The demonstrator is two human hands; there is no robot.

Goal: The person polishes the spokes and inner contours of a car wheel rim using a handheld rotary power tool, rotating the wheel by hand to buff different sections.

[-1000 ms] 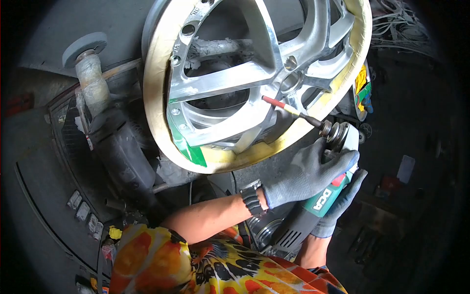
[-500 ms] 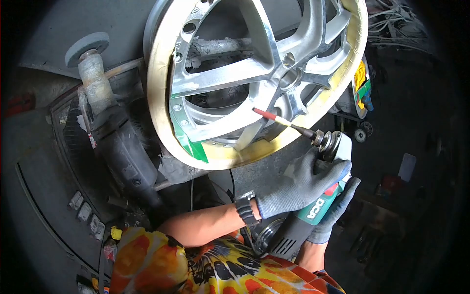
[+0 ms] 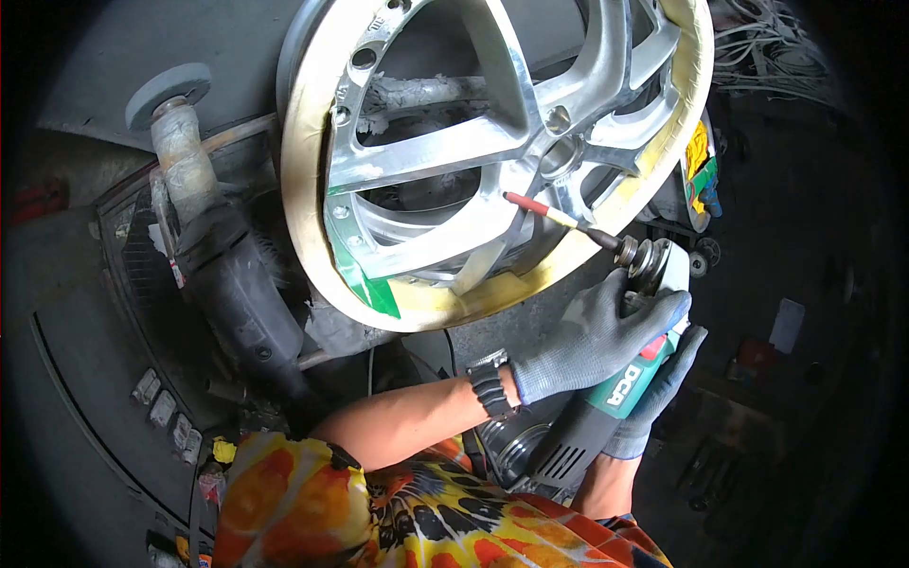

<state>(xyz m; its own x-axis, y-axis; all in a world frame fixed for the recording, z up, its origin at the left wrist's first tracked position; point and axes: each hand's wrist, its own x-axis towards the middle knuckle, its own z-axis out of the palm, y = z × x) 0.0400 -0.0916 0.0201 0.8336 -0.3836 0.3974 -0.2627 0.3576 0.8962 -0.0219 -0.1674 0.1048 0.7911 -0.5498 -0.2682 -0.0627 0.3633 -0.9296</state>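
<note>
My gloved left hand (image 3: 597, 336) wraps around the head end of a green and black DCA angle grinder (image 3: 620, 390). Under the tool's body, my gloved right hand (image 3: 663, 393) grips it from the other side. A thin rod with a red tip (image 3: 535, 206) extends from the grinder's spindle towards the upper left. Its end lies over a bright spoke of a silver alloy wheel rim (image 3: 426, 151); whether it touches cannot be seen clearly. Cream tape (image 3: 303, 227) covers the rim's edge, and a green tape patch (image 3: 374, 289) sits at the lower left.
To the left is a second dark power tool (image 3: 241, 293) with a round pad (image 3: 170, 95) at its upper end. Bundled pale cables (image 3: 772, 47) lie at the upper right. A metal frame bar (image 3: 331, 355) runs below the wheel.
Both hands and the grinder have shifted slightly up and to the right. The red tip has moved up and right along the spoke, nearer the wheel's hub.
</note>
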